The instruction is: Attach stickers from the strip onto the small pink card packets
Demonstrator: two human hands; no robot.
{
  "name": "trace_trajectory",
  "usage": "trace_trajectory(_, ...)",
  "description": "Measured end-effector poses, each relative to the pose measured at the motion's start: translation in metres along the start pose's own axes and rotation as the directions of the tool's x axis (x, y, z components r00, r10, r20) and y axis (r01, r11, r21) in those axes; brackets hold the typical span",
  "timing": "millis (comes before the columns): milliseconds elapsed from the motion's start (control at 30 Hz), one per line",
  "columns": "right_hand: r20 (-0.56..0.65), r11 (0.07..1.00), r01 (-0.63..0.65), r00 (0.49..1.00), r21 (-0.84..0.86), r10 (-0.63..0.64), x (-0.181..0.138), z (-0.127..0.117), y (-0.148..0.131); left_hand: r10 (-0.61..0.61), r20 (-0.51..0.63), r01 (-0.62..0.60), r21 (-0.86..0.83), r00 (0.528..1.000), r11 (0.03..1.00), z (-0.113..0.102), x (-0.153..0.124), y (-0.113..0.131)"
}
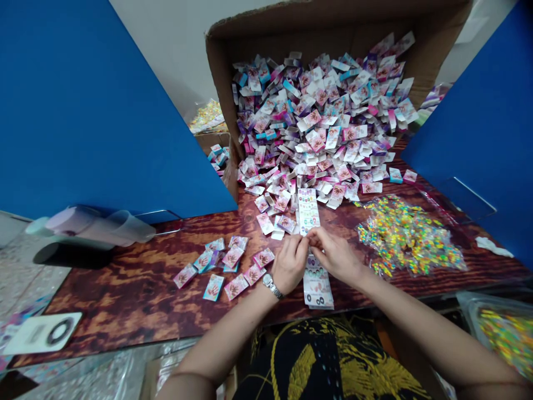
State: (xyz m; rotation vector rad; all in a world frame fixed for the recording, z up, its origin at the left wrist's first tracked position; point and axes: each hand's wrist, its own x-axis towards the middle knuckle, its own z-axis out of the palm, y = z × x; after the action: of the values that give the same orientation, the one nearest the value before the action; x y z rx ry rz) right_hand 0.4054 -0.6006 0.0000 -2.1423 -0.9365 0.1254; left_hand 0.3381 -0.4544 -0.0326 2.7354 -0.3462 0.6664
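Observation:
My left hand (291, 260), a watch (271, 285) on its wrist, has its fingers pinched together at the middle of a long printed paper strip (308, 210). My right hand (336, 254) pinches at the same spot, its fingertips meeting those of the left. Small coloured pictures cover the strip; it runs from the pile above the hands down toward the table's front edge. The fingers hide its middle, so I cannot tell whether it is folded or torn there. Left of my left hand lie several small closed boxes (235, 286) in pink and blue, printed with a hand picture.
A big cardboard carton (220, 78) on its side spills many small open-flapped boxes (316, 139) onto the wood-patterned table (141, 289). To the right lie clear packets of multicoloured bits (410, 236). Blue panels (104, 111) flank the workspace. A white phone-like object (44, 333) lies far left.

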Motion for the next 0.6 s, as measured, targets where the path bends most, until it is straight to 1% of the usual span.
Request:
trace_trajectory(67, -0.031, 0.994, 0.046, 0.998, -0.100, -0.049, 0.000, 0.002, 0.001, -0.005, -0.019, 0.005, -0.016, 1.000, 1.000, 0.001, -0.002, 0.000)
trace_trajectory(100, -0.048, 0.990, 0.061, 0.997, -0.123, -0.068, 0.000, 0.002, 0.002, -0.005, -0.027, 0.004, -0.024, 1.000, 1.000, 0.001, -0.003, 0.001)
trace_trajectory(167, -0.062, 0.994, 0.063, 0.996, -0.088, -0.069, 0.001, 0.002, 0.004, 0.000, -0.034, -0.001, -0.035, 0.999, 0.999, 0.001, -0.004, 0.001)
trace_trajectory(233, -0.041, 0.999, 0.033, 0.999, 0.011, -0.032, 0.004, -0.001, 0.009, 0.006, -0.032, -0.008, -0.038, 0.999, 0.999, 0.001, -0.004, 0.001)
trace_trajectory(300, 0.054, 0.986, -0.033, 0.998, 0.162, 0.025, 0.007, -0.004, 0.015, 0.019, -0.025, -0.020, -0.047, 1.000, 0.999, 0.000, -0.004, 0.002)
trace_trajectory(367, 0.187, 0.939, -0.128, 0.980, 0.318, 0.071, 0.010, -0.005, 0.023, 0.025, -0.006, -0.026, -0.073, 1.000, 0.997, 0.000, -0.003, 0.002)
trace_trajectory(400, 0.232, 0.910, -0.173, 0.969, 0.378, 0.087, 0.011, -0.005, 0.026, 0.027, 0.009, -0.026, -0.097, 1.000, 0.995, 0.000, -0.003, 0.002)
trace_trajectory(433, 0.250, 0.883, -0.206, 0.962, 0.423, 0.104, 0.011, -0.004, 0.028, 0.025, 0.028, -0.021, -0.127, 0.999, 0.992, 0.000, -0.003, 0.001)
trace_trajectory(500, 0.221, 0.845, -0.228, 0.966, 0.484, 0.134, 0.010, -0.002, 0.030, 0.010, 0.065, 0.003, -0.210, 0.998, 0.978, -0.001, -0.002, 0.000)
trace_trajectory(600, 0.115, 0.802, -0.166, 0.986, 0.574, 0.122, 0.004, 0.000, 0.027, -0.057, 0.052, 0.072, -0.338, 0.997, 0.938, -0.002, 0.001, -0.003)
